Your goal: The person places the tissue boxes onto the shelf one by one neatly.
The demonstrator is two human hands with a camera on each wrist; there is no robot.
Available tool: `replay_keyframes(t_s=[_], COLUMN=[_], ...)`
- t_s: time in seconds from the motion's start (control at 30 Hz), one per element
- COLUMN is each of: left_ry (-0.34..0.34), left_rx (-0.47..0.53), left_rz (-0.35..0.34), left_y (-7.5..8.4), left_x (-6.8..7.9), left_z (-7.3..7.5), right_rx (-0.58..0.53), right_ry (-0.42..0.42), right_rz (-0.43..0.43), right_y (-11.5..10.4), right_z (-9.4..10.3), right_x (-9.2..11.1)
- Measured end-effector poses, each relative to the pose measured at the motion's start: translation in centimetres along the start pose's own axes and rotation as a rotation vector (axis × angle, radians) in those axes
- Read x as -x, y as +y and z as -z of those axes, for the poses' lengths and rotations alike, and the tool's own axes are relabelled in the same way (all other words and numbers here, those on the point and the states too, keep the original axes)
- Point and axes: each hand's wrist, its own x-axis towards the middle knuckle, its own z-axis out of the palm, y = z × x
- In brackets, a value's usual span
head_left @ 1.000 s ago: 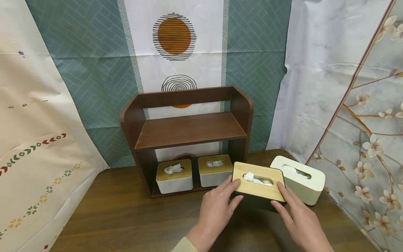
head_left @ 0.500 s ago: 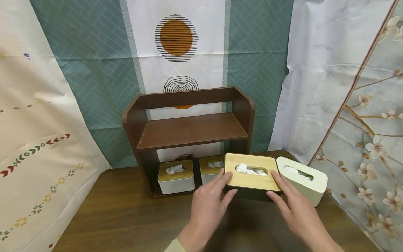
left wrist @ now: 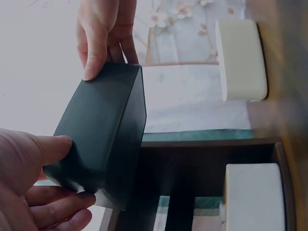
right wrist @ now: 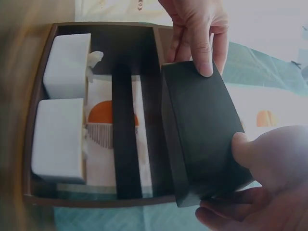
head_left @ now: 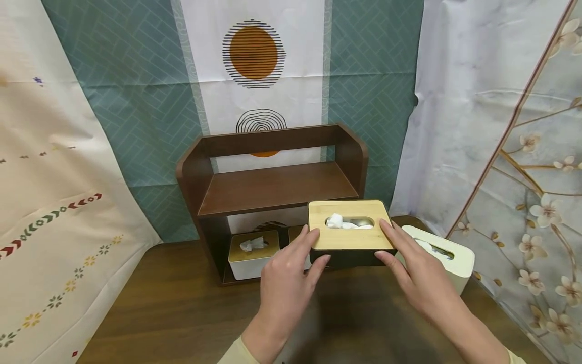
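Before a brown wooden shelf (head_left: pixel 277 188), a black wood-lidded box (head_left: pixel 347 239) holding white tissue (head_left: pixel 336 221) is gripped by left hand (head_left: pixel 287 277) and right hand (head_left: pixel 419 270). Two white wood-lidded boxes (right wrist: pixel 58 140) are held inside the shelf, a cream oblong box (left wrist: pixel 242 60) right of it.

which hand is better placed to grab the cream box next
Probably the right hand: it is nearer the cream box. The left hand is across the black box. Both hold that box, so neither is free.
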Motion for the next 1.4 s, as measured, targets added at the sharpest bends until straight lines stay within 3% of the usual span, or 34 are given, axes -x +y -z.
replay_keyframes(t_s=[0.27, 0.6, 0.83, 1.07, 1.4], left_ry=[0.058, 0.068, 0.065, 0.098, 0.041], left_rx=[-0.002, -0.012, 0.005, -0.002, -0.022], left_rz=[-0.017, -0.017, 0.01, -0.006, 0.036], left_y=[-0.9, -2.1, -3.1, -4.3, -5.6], left_x=[-1.3, -3.0, -3.8, -5.2, -6.8], left_z=[1.1, 2.2, 2.1, 1.7, 0.9], right_rx=[-0.044, -0.118, -0.141, -0.157, -0.145], right_ry=[0.012, -0.019, -0.011, -0.026, -0.063], right_rz=[0.026, 0.015, 0.016, -0.001, -0.032], right_y=[-0.9, -1.6, -1.6, -1.6, -1.3], right_z=[0.1, -0.1, -0.8, -1.5, -2.5], right_x=[-2.7, -5.8, -7.8, -9.7, -12.0])
